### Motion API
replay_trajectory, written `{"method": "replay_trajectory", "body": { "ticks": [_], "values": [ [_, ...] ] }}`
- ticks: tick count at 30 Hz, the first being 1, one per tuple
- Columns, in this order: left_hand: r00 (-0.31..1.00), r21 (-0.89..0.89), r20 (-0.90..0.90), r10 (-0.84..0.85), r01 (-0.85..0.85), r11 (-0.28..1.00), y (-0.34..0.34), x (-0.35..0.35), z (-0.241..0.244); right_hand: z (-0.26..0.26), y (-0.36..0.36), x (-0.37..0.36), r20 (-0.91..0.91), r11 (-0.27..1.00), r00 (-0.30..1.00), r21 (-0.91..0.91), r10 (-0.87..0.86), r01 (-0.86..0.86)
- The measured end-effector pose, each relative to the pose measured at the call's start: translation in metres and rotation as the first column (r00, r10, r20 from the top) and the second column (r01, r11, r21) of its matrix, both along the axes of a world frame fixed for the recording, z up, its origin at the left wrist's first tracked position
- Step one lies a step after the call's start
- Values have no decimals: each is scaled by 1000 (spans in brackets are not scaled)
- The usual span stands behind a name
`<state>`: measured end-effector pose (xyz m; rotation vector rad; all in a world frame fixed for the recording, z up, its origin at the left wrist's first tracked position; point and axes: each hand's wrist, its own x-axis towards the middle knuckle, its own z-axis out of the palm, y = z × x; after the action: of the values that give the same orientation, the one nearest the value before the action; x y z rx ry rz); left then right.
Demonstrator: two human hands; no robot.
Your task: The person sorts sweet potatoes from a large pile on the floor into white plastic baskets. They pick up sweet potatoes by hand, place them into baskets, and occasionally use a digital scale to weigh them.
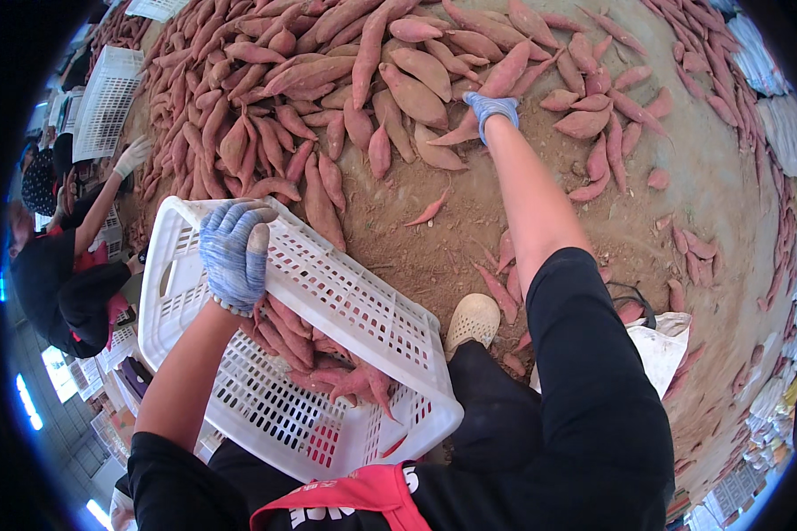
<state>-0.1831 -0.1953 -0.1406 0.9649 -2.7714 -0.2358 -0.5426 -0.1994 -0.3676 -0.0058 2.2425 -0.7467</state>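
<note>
My left hand [234, 255], in a blue-and-white knit glove, grips the upper rim of a white perforated plastic crate [345, 295]. The crate leans towards me, with several sweet potatoes [299, 338] inside. Out at arm's length, my right hand [495, 114], also gloved, closes around a thick reddish sweet potato [508, 70] at the near edge of the heap. Its palm side and part of the sweet potato are hidden by the glove. A large heap of sweet potatoes [292, 73] spreads over the dirt floor beyond the crate.
Loose sweet potatoes [584, 123] lie right of the heap. A beige perforated clog [473, 322] on my foot stands beside the crate. A white bag [657, 345] is at my right. Another person [73, 279] works at left, near a second white crate [108, 103]. Stacked sacks [787, 133] line the right.
</note>
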Motion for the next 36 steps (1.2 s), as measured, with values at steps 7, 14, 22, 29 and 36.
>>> {"method": "replay_trajectory", "body": {
  "ticks": [7,14,22,29,36],
  "values": [
    [1000,1,13,-20,20,1000,-2,-3,-1,-33,42,-19,500,814,864,-525,59,248],
    [1000,16,20,-4,3,1000,-2,1,-3,-26,86,19,948,443,261,-316,181,839],
    [999,-5,27,-18,18,1000,-3,0,-4,-56,25,64,599,606,683,-376,-418,701],
    [1000,10,7,-22,22,1000,-2,-3,-3,-71,-2,87,434,556,737,-483,-518,676],
    [1000,5,10,-28,28,1000,-2,0,-5,-36,-5,93,867,250,360,-285,-344,925]
  ]
}}
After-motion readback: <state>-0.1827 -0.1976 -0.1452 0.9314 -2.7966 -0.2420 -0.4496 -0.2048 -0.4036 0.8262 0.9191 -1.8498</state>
